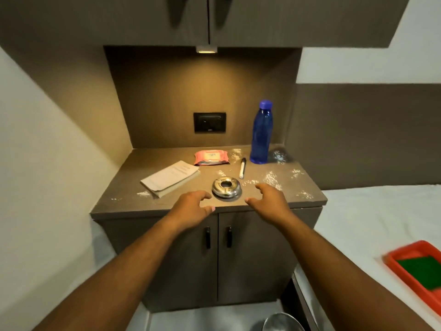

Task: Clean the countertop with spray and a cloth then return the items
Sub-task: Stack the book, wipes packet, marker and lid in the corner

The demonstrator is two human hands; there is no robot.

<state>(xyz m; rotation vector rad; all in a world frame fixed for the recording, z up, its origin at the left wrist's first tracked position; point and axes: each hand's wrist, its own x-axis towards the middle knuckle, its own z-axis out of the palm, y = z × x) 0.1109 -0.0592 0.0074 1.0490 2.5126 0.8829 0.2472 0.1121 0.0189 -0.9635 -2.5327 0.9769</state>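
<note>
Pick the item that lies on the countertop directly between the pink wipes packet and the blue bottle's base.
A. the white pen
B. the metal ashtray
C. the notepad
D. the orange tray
A. The white pen lies on the countertop to the right of the pink wipes packet and left of the blue bottle.

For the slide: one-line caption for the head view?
Both open hands, left hand and right hand, flank a metal ashtray on the powder-dusted countertop.

notepad (170,177) left | ashtray (226,188) front | bottle (261,134) right-rear
</note>
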